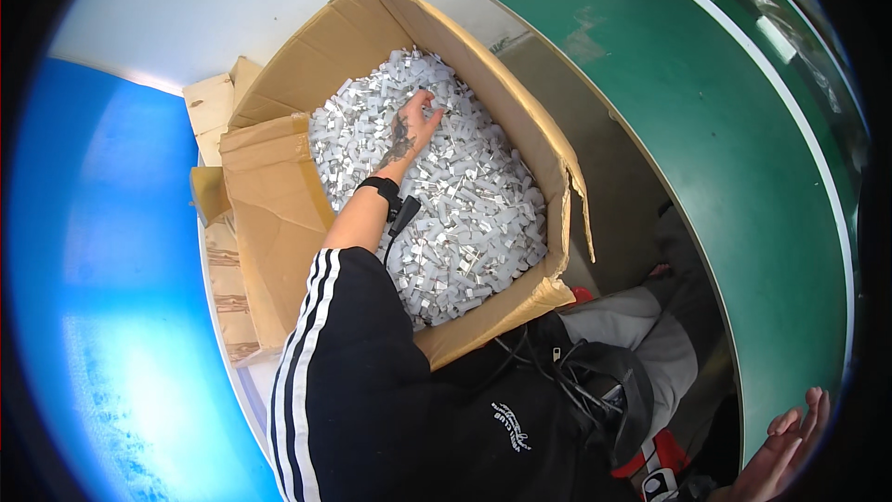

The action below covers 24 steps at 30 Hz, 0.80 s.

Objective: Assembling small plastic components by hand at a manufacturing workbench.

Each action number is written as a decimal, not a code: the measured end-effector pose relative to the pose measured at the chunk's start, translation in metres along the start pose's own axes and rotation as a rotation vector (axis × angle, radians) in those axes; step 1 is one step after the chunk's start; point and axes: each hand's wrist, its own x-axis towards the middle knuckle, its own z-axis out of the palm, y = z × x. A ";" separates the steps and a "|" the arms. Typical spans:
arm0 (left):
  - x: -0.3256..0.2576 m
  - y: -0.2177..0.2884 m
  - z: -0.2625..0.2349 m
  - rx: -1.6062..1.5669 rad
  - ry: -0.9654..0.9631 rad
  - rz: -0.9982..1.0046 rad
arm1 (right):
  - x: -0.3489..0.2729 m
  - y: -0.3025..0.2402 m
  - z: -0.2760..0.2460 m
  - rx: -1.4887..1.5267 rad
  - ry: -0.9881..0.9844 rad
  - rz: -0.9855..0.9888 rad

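Observation:
A large open cardboard box (pixel 269 167) holds a heap of small whitish plastic pieces with shiny metal ends (pixel 474 223). My left arm reaches over the box, and my left hand (pixel 415 125) rests on the upper part of the heap. Its fingers are bent with a gap between them, and no piece shows in its grasp; some fingertips are partly hidden. At the lower right, beside the green tabletop, my right hand (pixel 780 451) is open, with its fingers apart and nothing in them.
A curved-looking green tabletop (pixel 688 112) with a white edge strip lies to the right. Plywood (pixel 228 284) shows beside the box on the left, next to a bright blue surface (pixel 130 270). Black cables (pixel 557 363) hang at my waist. A red and white object (pixel 660 465) lies below.

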 end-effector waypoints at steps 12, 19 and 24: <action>-0.001 0.028 -0.011 0.334 -0.210 0.293 | -0.012 0.001 0.008 0.173 -0.101 0.008; 0.002 0.015 -0.011 0.247 -0.138 0.203 | -0.020 0.007 0.025 0.312 -0.112 -0.072; 0.004 0.074 -0.065 -0.005 -0.026 0.204 | -0.020 0.016 0.055 0.122 -0.167 0.045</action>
